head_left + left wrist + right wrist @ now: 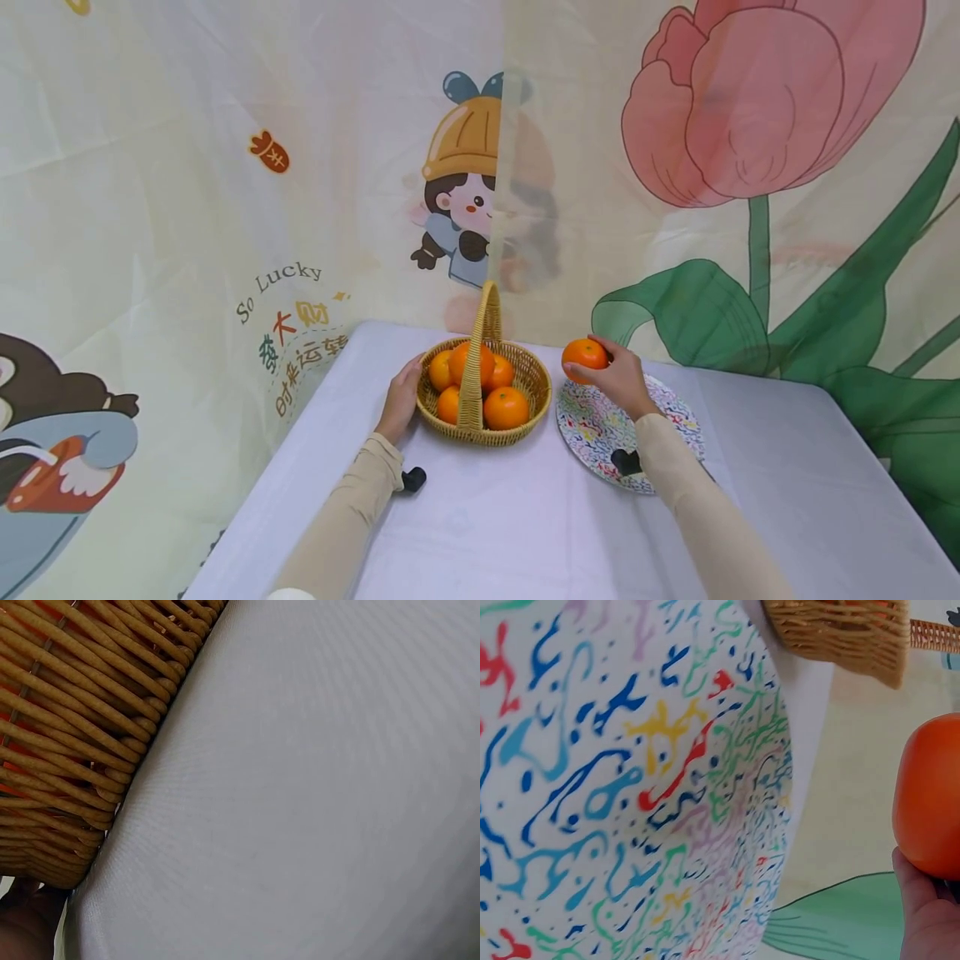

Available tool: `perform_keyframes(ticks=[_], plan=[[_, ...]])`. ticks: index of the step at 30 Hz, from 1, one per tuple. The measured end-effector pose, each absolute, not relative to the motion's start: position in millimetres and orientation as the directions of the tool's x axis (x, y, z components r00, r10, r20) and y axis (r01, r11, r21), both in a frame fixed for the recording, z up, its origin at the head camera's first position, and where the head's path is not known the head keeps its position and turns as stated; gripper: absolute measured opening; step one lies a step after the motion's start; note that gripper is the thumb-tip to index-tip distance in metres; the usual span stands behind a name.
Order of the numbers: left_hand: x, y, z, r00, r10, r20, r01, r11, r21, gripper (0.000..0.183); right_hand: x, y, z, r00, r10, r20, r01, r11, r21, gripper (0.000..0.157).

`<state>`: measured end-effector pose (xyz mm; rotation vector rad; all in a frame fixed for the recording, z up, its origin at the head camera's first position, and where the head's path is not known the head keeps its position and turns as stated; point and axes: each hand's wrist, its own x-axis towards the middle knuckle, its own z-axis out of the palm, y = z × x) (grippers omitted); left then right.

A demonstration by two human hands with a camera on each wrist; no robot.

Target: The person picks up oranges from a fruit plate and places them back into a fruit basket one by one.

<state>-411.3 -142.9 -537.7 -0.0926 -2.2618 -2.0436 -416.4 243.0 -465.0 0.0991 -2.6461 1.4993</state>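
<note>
A wicker basket [534,383] with a tall arched handle stands on the table, with several oranges [506,408] inside it. My left hand [402,400] rests against the basket's left side; in the left wrist view only a bit of that hand [30,922] shows beside the woven wall. My right hand [618,379] grips a single orange [583,357] above the back part of a round plate [592,437] with a colourful splatter pattern. In the right wrist view the orange [934,799] is up off the plate, with fingers against its lower side.
A white cloth covers the table [480,517]. Printed curtains [375,167] with cartoon figures and a large tulip hang close behind and around it. The plate lies right of the basket, a small gap between them. Black pieces [412,479] show at both wrists.
</note>
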Motion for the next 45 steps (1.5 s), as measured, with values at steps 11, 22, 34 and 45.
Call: perform_keyframes(ticks=[11, 22, 34, 45], plan=[[-412, -142, -544, -0.987, -0.057, 0.147, 0.140, 0.108, 0.984, 0.047, -423, 210, -456, -0.974, -0.082, 0.211, -0.223, 0.491, -0.842, 0.090], [-412, -139, -546, -0.990, -0.071, 0.125, 0.117, 0.101, 0.988, 0.046, -427, 192, -458, -0.966, -0.114, 0.233, -0.259, 0.489, -0.833, 0.086], [-413, -139, -544, -0.989, -0.061, 0.134, 0.127, 0.104, 0.986, 0.045, -428, 178, -465, -0.966, -0.133, 0.221, -0.258, 0.488, -0.834, 0.081], [-412, -141, -543, -0.989, -0.067, 0.129, 0.122, 0.106, 0.987, 0.044, -428, 169, -473, -0.960, -0.163, 0.229, -0.280, 0.486, -0.827, 0.084]])
